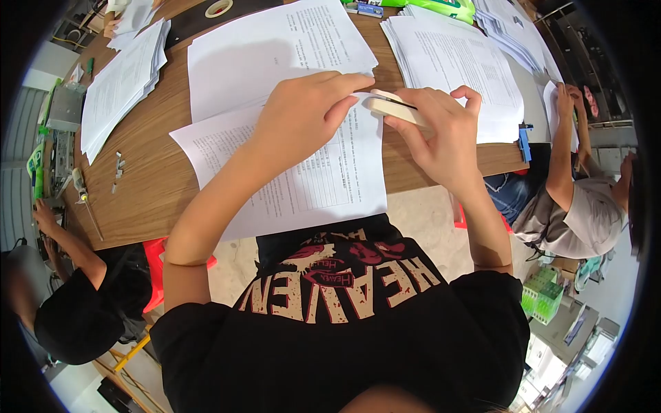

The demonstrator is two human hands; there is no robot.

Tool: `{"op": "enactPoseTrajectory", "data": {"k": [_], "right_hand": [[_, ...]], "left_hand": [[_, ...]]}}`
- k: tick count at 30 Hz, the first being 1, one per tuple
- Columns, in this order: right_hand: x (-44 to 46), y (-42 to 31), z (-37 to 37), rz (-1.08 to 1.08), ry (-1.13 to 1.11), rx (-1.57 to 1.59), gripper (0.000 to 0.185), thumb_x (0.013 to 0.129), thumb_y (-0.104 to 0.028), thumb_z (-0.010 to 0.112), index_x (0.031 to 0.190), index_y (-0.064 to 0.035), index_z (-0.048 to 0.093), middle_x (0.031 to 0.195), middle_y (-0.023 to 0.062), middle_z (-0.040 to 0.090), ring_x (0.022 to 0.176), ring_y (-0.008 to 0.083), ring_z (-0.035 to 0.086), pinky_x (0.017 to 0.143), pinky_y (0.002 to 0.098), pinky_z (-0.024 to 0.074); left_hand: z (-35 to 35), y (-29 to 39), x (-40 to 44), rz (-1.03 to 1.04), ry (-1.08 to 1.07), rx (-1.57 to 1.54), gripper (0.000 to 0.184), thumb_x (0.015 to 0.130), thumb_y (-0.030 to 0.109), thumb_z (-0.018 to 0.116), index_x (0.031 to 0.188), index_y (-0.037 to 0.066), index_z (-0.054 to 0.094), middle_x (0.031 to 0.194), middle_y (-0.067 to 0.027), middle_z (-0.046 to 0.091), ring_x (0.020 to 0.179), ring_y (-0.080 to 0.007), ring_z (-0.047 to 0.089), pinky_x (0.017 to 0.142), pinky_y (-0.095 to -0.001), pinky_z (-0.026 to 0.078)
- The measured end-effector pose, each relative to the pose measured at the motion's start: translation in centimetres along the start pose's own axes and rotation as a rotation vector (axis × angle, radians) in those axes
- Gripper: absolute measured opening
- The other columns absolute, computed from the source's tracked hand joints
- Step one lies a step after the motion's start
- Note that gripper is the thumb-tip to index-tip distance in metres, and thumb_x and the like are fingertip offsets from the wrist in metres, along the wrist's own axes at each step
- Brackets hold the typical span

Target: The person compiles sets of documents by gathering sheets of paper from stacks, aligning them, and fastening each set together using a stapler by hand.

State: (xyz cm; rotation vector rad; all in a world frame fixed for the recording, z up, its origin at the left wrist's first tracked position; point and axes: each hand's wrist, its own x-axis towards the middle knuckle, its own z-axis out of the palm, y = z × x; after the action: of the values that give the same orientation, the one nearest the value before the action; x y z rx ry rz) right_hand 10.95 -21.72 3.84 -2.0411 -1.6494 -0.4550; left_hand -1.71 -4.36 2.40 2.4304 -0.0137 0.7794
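Observation:
My left hand (299,113) pinches the upper right corner of some printed sheets (344,172) between thumb and fingers. These sheets hang partly over the table's near edge, and how many there are I cannot tell. In my right hand (444,131) is a white stapler (396,110), with my thumb below and fingers above. Its front end points left and lies at the sheets' corner, close to my left fingertips. Whether the paper is between its jaws is hard to see. Beyond my hands a larger printed stack (237,62) rests on the wooden table (148,210).
More paper stacks lie at left (127,86) and right (461,65). A tape roll (219,8) sits at the back. A screwdriver (81,187) and small staple strips (118,172) are at left. A blue clamp-like object (525,142) is at the right edge. People sit on both sides.

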Motion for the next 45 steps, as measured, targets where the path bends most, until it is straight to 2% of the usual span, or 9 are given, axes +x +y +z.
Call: {"op": "enactPoseTrajectory", "data": {"k": [8,13,18,27,34,37,39,40,45], "right_hand": [[-0.5,-0.2,-0.6,0.033,-0.039,0.052,0.030,0.076,-0.029,0.069,0.098,-0.0096,0.062,0.088,0.0023,0.067,0.074,0.0170,0.061,0.082,0.0365,0.0301],[-3.6,1.0,0.4,0.380,-0.197,0.271,0.038,0.074,-0.024,0.072,0.105,-0.0058,0.060,0.089,0.0082,0.062,0.080,0.0265,0.060,0.075,0.0366,0.0437],[-5.7,1.3,2.3,0.222,-0.212,0.037,0.041,0.071,-0.023,0.074,0.104,-0.0037,0.061,0.086,0.0101,0.058,0.076,0.0285,0.057,0.069,0.0386,0.0457],[1.7,-0.4,2.7,0.319,-0.054,0.849,0.008,0.083,-0.006,0.064,0.087,-0.0010,0.061,0.070,0.0000,0.054,0.050,0.0033,0.041,0.047,0.0196,0.0340],[4.7,0.8,0.1,0.415,-0.095,0.996,0.005,0.084,-0.006,0.064,0.086,-0.0027,0.062,0.057,-0.0072,0.048,0.050,-0.0004,0.040,0.045,0.0173,0.0284],[9.2,1.4,-0.2,0.291,0.052,0.846,0.007,0.084,-0.012,0.064,0.087,-0.0054,0.063,0.061,-0.0058,0.048,0.054,0.0013,0.039,0.047,0.0191,0.0276],[13.8,3.3,-0.7,0.285,0.061,0.890,0.029,0.083,-0.021,0.067,0.101,-0.0013,0.056,0.085,0.0052,0.060,0.071,0.0113,0.057,0.065,0.0253,0.0482],[16.0,2.9,-1.1,0.135,0.227,0.850,0.007,0.086,-0.007,0.059,0.082,-0.0027,0.056,0.064,-0.0029,0.053,0.054,0.0037,0.048,0.053,0.0181,0.0425],[17.9,7.2,1.0,0.044,0.152,1.115,0.009,0.089,-0.009,0.057,0.095,-0.0031,0.056,0.081,0.0053,0.062,0.080,0.0116,0.062,0.077,0.0233,0.0504]], "left_hand": [[-0.6,-0.1,0.4,-0.051,-0.022,0.006,0.013,0.080,0.007,0.063,0.093,0.006,0.066,0.087,-0.0084,0.067,0.074,-0.0229,0.064,0.064,-0.0282,0.050],[-0.8,-0.7,0.3,-0.081,-0.008,0.018,0.010,0.080,0.007,0.064,0.090,0.004,0.066,0.087,-0.0080,0.067,0.074,-0.0213,0.064,0.064,-0.0271,0.050],[-0.9,-0.7,0.4,-0.141,-0.047,-0.045,0.011,0.080,0.008,0.064,0.090,0.004,0.066,0.088,-0.0079,0.068,0.075,-0.0198,0.064,0.069,-0.0262,0.051],[-2.1,0.0,-0.4,-0.090,-0.052,-0.161,0.020,0.079,0.008,0.065,0.099,0.005,0.066,0.093,-0.0089,0.067,0.084,-0.0188,0.064,0.078,-0.0290,0.049],[-13.5,-5.2,-6.9,-0.371,-0.325,0.195,0.032,0.076,0.008,0.065,0.106,-0.001,0.061,0.098,-0.0147,0.065,0.090,-0.0238,0.061,0.083,-0.0322,0.046],[-17.3,-4.4,-5.0,-0.380,-0.276,0.387,0.028,0.079,0.012,0.063,0.103,-0.002,0.062,0.101,-0.0170,0.064,0.090,-0.0263,0.062,0.082,-0.0350,0.046],[-19.8,-3.5,-1.3,-0.308,-0.120,0.531,0.029,0.082,0.016,0.063,0.105,-0.002,0.062,0.102,-0.0157,0.065,0.089,-0.0232,0.063,0.079,-0.0321,0.046],[-20.6,-3.7,0.1,-0.274,0.023,0.613,0.029,0.083,0.018,0.063,0.105,-0.001,0.062,0.101,-0.0155,0.065,0.089,-0.0238,0.063,0.079,-0.0315,0.046],[-19.6,-5.9,2.4,-0.218,0.301,0.809,0.020,0.082,0.014,0.060,0.099,0.009,0.067,0.094,-0.0108,0.067,0.085,-0.0269,0.064,0.076,-0.0329,0.048]]}}
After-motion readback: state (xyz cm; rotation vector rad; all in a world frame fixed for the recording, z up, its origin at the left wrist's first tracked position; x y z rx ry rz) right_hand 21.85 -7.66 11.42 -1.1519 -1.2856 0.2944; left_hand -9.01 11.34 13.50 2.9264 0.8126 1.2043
